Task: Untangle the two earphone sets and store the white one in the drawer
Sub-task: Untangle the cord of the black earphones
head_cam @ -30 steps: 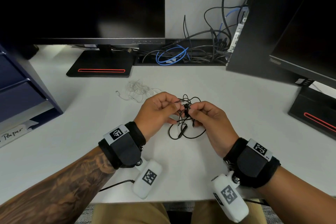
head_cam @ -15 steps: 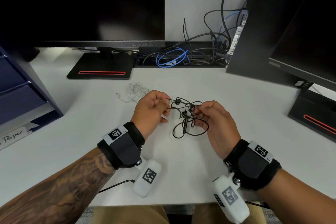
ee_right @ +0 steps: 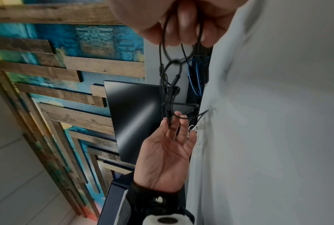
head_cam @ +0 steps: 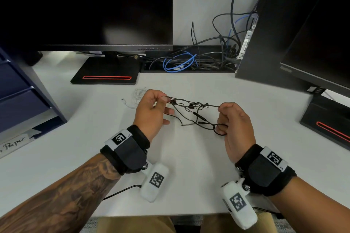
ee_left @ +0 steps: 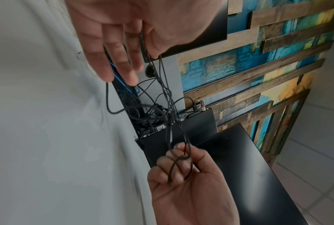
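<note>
From the head cam I've got both hands up over the white desk [head_cam: 189,157] with the black earphone set [head_cam: 193,111] strung between them. My left hand [head_cam: 151,111] pinches one end of the cord between thumb and forefinger, the other fingers loosely curled below. My right hand [head_cam: 234,125] pinches the far end at its thumb tip, and a small loop of cord hangs round its curled lower fingers. Between the two sets of fingertips the cord is pulled fairly straight along the top, with the earbuds, an inline remote and a knotty bit dangling under it. The white earphone set [head_cam: 137,95] lies in a loose heap on the desk just beyond the left knuckles, apart from the black one. The blue drawer unit [head_cam: 20,91] sits well off to the left of that hand, drawers closed.

Left wrist cam: the left hand [ee_left: 127,30] has its long fingers nearly straight, the cord [ee_left: 166,97] running out from under the thumb down to the right hand [ee_left: 185,182], whose fingers curl round a loop.

Right wrist cam: the right hand [ee_right: 183,21] grips the loops in curled fingers, and opposite it the left hand [ee_right: 168,155] shows its palm, fingers straight and close together, strands crossing its fingertips. It's blurry here, so I can't tell the pinch.
</note>
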The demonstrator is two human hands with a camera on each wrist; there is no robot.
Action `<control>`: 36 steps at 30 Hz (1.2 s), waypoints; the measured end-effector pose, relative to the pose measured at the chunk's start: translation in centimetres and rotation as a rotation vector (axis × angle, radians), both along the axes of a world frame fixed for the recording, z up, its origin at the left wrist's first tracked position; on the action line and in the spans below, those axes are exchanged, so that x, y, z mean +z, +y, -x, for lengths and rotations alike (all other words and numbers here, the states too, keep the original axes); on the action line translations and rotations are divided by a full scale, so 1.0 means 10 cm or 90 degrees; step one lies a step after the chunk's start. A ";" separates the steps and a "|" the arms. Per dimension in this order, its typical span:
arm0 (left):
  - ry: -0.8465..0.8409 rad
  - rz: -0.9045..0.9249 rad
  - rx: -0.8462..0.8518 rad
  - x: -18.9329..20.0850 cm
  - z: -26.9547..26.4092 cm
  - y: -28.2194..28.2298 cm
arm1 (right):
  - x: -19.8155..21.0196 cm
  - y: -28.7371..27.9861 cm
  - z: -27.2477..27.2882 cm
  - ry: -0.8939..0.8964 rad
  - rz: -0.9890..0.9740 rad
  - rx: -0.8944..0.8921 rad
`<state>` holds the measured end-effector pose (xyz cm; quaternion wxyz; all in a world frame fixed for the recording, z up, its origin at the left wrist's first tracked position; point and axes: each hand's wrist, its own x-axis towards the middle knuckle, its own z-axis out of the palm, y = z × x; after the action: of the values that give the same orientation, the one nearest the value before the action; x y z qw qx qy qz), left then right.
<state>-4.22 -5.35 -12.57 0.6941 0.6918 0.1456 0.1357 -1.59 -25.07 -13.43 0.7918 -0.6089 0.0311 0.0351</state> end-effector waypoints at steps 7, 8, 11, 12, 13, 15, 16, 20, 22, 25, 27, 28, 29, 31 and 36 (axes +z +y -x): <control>0.017 0.049 -0.044 0.04 0.01 0.03 | 0.05 -0.04 0.00 -0.035 -0.099 0.065; 0.016 0.053 -0.049 0.05 0.01 0.03 | 0.05 -0.05 0.01 -0.034 -0.092 0.071; 0.009 0.052 -0.093 0.05 0.04 0.02 | 0.02 -0.04 0.02 -0.024 -0.045 0.082; 0.006 0.046 -0.107 0.05 0.05 0.01 | 0.01 -0.03 0.02 -0.023 -0.027 0.085; 0.003 0.041 -0.117 0.05 0.06 0.00 | 0.00 -0.03 0.03 -0.022 -0.006 0.087; -0.004 0.041 -0.126 0.05 0.06 -0.02 | -0.02 -0.04 0.02 -0.023 0.030 0.087; -0.005 0.045 -0.128 0.05 0.07 -0.02 | -0.02 -0.05 0.02 -0.025 0.041 0.087; -0.012 0.025 -0.137 0.03 0.06 -0.02 | -0.02 -0.03 0.03 -0.036 0.068 0.092; -0.030 -0.032 -0.138 0.02 0.06 -0.02 | -0.01 -0.02 0.04 -0.041 0.068 0.106; -0.052 -0.081 -0.176 -0.02 0.05 -0.03 | 0.01 -0.02 0.07 -0.054 0.048 0.143; -0.049 -0.117 -0.217 -0.04 0.06 -0.05 | 0.02 -0.01 0.08 -0.077 0.054 0.169; -0.048 -0.122 -0.233 -0.05 0.06 -0.06 | 0.02 -0.01 0.09 -0.094 0.063 0.182; -0.049 -0.118 -0.239 -0.06 0.06 -0.07 | 0.03 0.00 0.10 -0.110 0.072 0.194; -0.062 -0.122 -0.232 -0.07 0.07 -0.08 | 0.05 0.01 0.12 -0.129 0.083 0.207; -0.080 -0.200 -0.192 -0.06 0.04 -0.04 | 0.00 -0.01 0.07 -0.178 0.141 0.146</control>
<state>-4.67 -5.78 -13.12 0.5980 0.7956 -0.0262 0.0939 -2.28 -25.13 -13.39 0.7076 -0.6906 -0.1451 0.0363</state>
